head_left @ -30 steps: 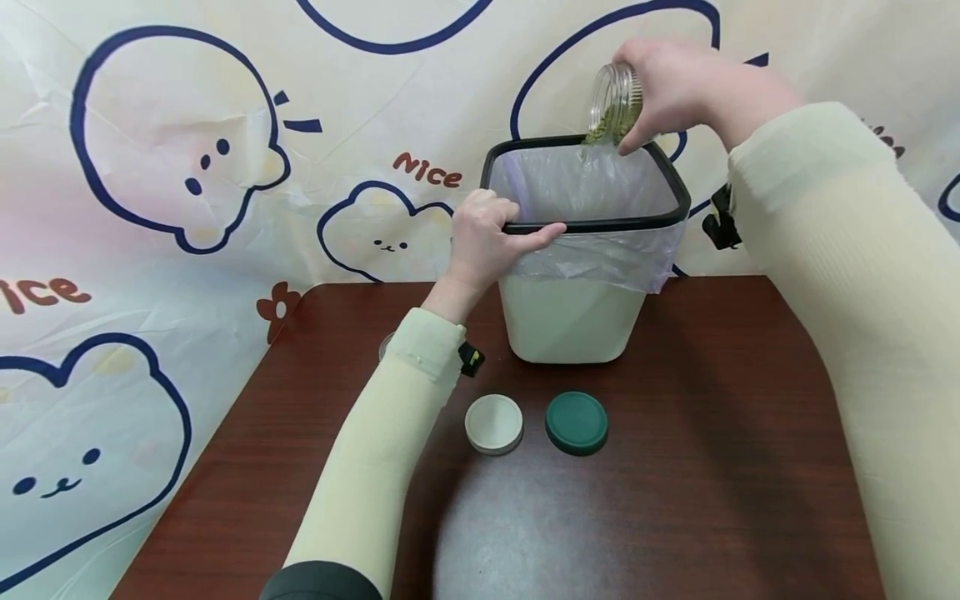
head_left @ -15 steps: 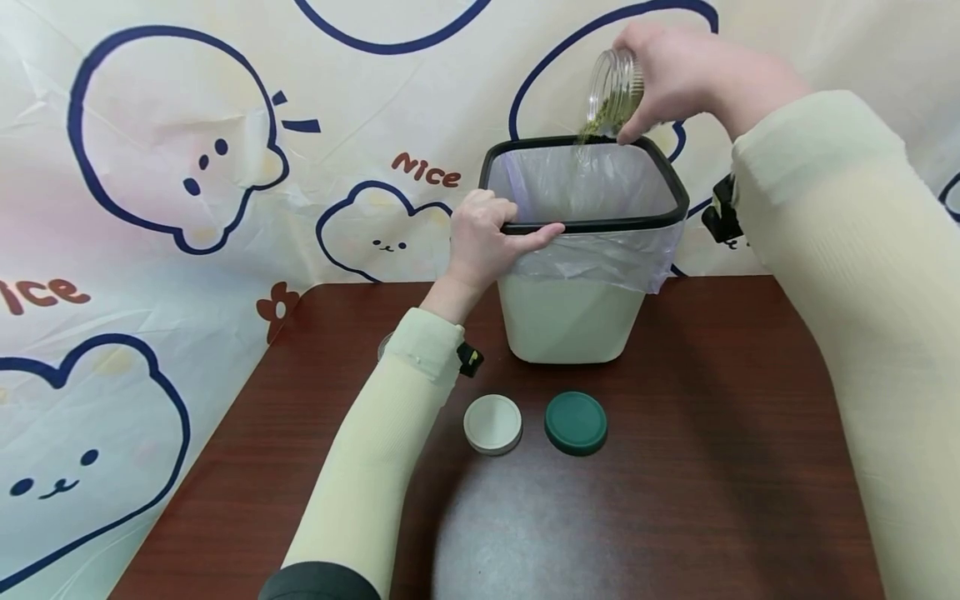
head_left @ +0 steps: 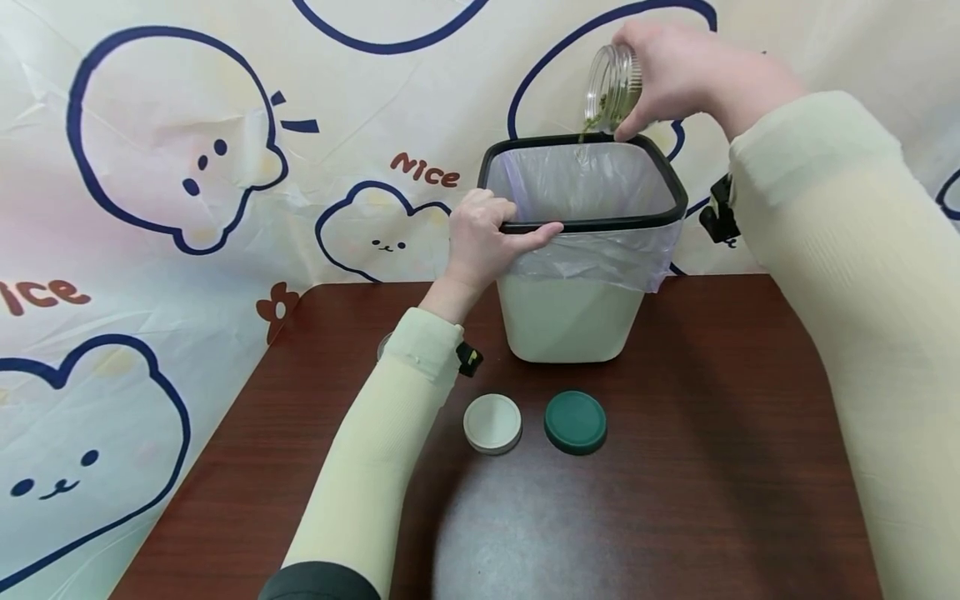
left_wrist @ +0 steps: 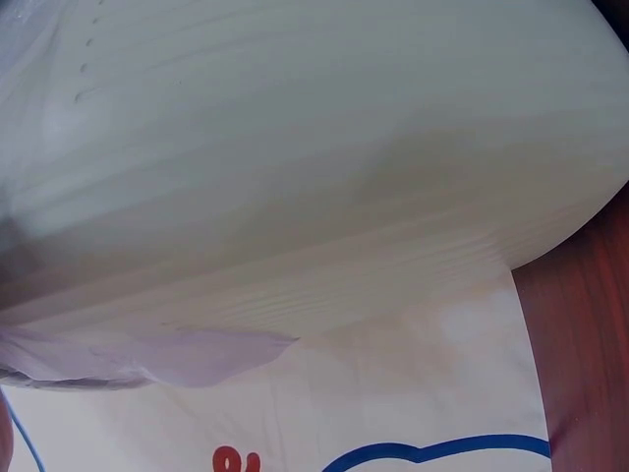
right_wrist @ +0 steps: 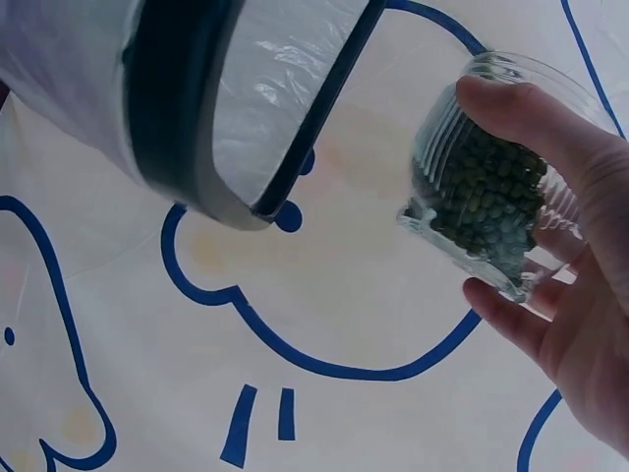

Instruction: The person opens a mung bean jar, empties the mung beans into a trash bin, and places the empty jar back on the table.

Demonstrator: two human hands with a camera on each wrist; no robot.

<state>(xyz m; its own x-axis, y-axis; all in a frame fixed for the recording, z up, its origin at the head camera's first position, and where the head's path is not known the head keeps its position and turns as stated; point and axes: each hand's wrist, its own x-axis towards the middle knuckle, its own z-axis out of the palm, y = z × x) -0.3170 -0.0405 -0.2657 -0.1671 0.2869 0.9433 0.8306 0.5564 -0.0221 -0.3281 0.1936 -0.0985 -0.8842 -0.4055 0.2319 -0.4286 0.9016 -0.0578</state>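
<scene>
My right hand grips a ribbed clear glass jar, tipped with its mouth downward over the back rim of a trash bin. Small green beans fill part of the jar in the right wrist view. In the head view, a few spill from its mouth toward the bin. A translucent plastic bag lines the pale green bin and folds over its black rim. My left hand holds the rim's front left corner, thumb along the front edge. The left wrist view shows mostly the bin's side.
On the brown table, a white lid and a green lid lie side by side in front of the bin. A clear round edge peeks out behind my left sleeve. A cartoon-printed sheet hangs behind.
My right hand has lifted the jar slightly and tipped it further. The stream of beans from its mouth is thinner now, and fewer beans show in the jar. My left hand has stayed put.
</scene>
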